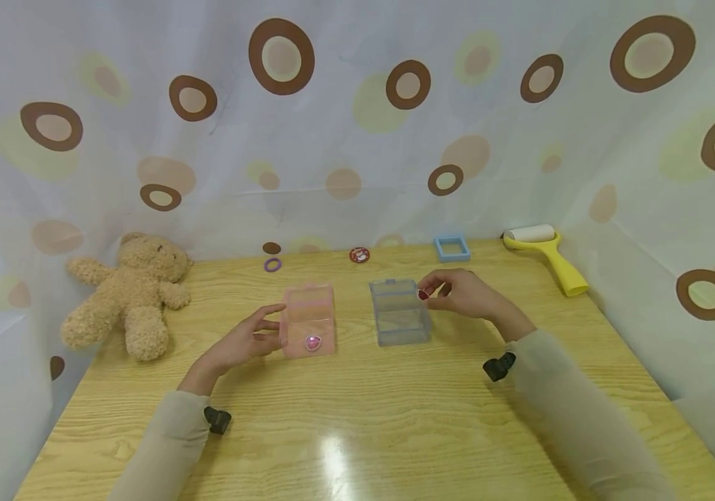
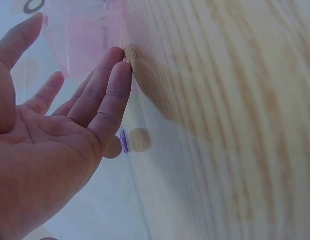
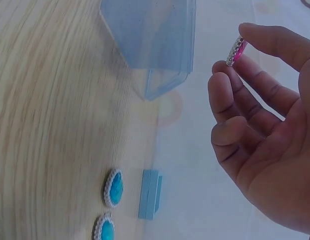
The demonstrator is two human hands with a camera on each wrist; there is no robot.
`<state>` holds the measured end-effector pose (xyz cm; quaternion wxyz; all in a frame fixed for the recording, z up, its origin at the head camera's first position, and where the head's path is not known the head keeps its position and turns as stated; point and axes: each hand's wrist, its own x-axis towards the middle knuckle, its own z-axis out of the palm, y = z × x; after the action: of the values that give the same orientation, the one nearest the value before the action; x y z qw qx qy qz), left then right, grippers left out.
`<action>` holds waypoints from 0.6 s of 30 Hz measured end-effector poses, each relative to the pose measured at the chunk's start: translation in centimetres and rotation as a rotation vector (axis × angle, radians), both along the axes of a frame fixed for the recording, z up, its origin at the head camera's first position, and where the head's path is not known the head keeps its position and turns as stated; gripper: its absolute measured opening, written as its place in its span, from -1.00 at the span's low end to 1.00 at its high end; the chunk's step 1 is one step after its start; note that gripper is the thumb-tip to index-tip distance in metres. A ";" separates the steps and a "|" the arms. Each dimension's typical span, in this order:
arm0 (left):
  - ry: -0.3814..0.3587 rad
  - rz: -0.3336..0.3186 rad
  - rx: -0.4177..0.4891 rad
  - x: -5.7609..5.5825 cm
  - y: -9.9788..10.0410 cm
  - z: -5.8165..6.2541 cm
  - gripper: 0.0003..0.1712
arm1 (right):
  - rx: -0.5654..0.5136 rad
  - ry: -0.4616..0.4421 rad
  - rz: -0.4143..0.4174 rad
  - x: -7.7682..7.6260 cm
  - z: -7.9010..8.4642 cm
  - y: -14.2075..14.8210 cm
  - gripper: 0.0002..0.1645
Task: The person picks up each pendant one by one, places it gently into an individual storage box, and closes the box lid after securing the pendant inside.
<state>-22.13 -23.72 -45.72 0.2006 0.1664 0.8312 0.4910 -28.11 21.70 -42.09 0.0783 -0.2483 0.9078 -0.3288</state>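
1. Wood-grained table fills the lower frame.
2. Right of centre, my right hand pinches a pinkish-red gem at its tips, beside the blue box.
3. Left of centre, my left hand, loosely spread, empty, is beside the pink box.

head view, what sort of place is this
Likely a makeshift tabletop filming corner: spotted sheeting stands behind and to both sides of the wood-grain table, and a small black device sits at each sleeve cuff. The building beyond can't be seen.
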 end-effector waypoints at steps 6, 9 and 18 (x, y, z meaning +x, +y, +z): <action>0.002 0.003 -0.003 0.0 0.0 0.0 -0.14 | -0.015 0.006 0.015 -0.7 -0.3 -1.8 -0.63; -0.002 -0.001 0.004 -0.1 0.0 -0.1 -0.14 | -0.022 0.006 0.037 -0.8 -0.3 -2.8 -0.62; -0.006 0.003 0.005 0.0 0.0 -0.2 -0.14 | -0.049 -0.019 0.101 -0.8 -0.1 -5.9 -0.59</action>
<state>-22.15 -23.68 -45.90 0.2022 0.1642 0.8296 0.4940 -28.91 15.82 -42.21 0.0971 -0.2927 0.8849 -0.3490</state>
